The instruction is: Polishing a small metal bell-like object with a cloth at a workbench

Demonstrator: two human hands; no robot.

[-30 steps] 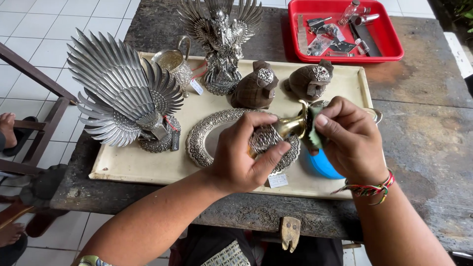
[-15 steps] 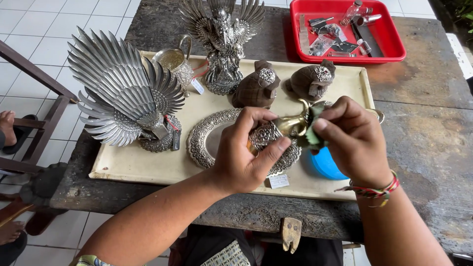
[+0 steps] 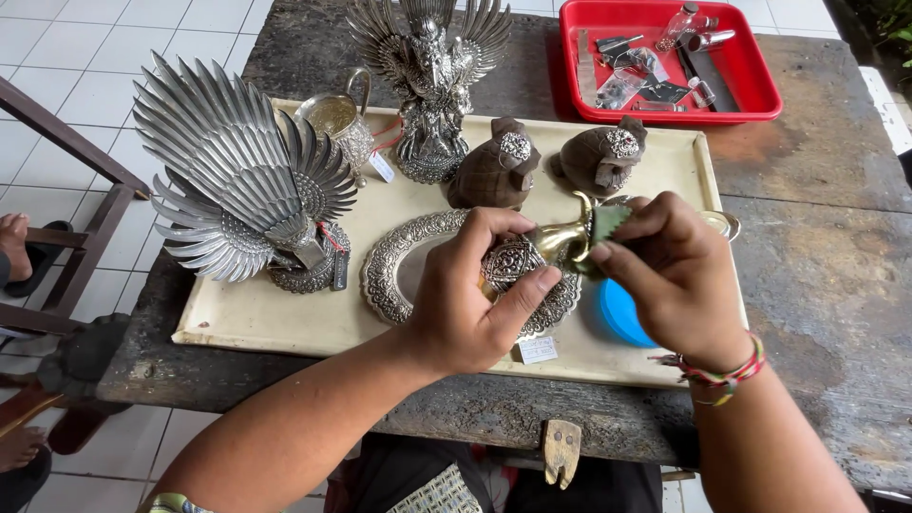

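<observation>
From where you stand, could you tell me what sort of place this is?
Probably a silver craft workshop: ornate silver bird figures on a cream tray, small tools in a red tray, all on a worn wooden workbench.

One camera only, worn on the person's head, looking steeply down and forward over the near edge of the surface (image 3: pixel 826 285). It sits close: both forearms enter from the bottom edge, and the left grip (image 3: pixel 475 299) and right grip (image 3: pixel 670 275) meet near mid-frame. Beyond the grips the view reaches the cream tray (image 3: pixel 285 318); left of them, tiled floor (image 3: pixel 85 57).
</observation>
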